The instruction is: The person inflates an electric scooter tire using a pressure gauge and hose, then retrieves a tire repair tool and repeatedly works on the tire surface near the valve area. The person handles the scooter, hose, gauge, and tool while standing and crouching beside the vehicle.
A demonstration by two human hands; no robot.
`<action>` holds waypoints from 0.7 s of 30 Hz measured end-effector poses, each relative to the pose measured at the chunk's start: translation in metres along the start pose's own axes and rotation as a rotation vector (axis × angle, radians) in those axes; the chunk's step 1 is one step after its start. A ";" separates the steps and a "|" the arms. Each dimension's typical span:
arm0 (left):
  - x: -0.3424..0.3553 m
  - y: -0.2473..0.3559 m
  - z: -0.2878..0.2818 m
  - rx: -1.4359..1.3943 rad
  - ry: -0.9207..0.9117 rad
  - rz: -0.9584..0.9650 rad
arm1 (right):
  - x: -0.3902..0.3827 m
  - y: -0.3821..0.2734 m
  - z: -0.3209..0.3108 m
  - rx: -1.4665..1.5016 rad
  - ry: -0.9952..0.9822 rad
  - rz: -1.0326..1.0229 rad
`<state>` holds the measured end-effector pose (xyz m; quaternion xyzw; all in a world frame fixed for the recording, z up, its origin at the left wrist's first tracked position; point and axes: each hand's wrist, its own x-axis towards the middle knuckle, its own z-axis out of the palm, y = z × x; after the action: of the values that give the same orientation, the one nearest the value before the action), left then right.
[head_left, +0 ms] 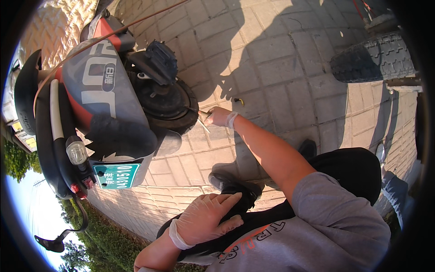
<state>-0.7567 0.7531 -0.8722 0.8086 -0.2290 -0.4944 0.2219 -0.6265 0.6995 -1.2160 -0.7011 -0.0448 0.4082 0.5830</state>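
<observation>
My right hand (218, 117), in a thin clear glove, reaches to the scooter's wheel (181, 122). Its fingers are closed round a thin metal tool (205, 127), whose exact kind I cannot make out. One end of it points at the edge of the tyre, beside the black hub. My left hand (204, 217), gloved too, is held low in front of my body near my black-clad leg. Its fingers are stretched out and nothing is in them. The grey and red electric scooter (97, 77) shows at the left with a green number plate (116, 176).
A small yellow and black object (239, 101) lies on the paving (276, 95). At the right stands another vehicle's knobbly tyre (376, 59). A reddish cord (149, 17) crosses over the scooter. Another person's leg (393, 192) shows at the right edge.
</observation>
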 end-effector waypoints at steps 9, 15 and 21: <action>-0.003 -0.001 0.001 -0.007 -0.005 -0.006 | 0.002 0.002 0.003 -0.012 0.018 0.006; -0.003 0.001 0.000 -0.002 -0.016 -0.020 | 0.003 0.001 0.002 -0.016 0.008 0.025; -0.001 0.000 -0.001 -0.005 -0.022 -0.020 | 0.002 0.000 0.001 0.005 0.002 0.030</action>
<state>-0.7566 0.7541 -0.8715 0.8047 -0.2222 -0.5062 0.2165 -0.6265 0.7012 -1.2172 -0.7007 -0.0326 0.4164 0.5785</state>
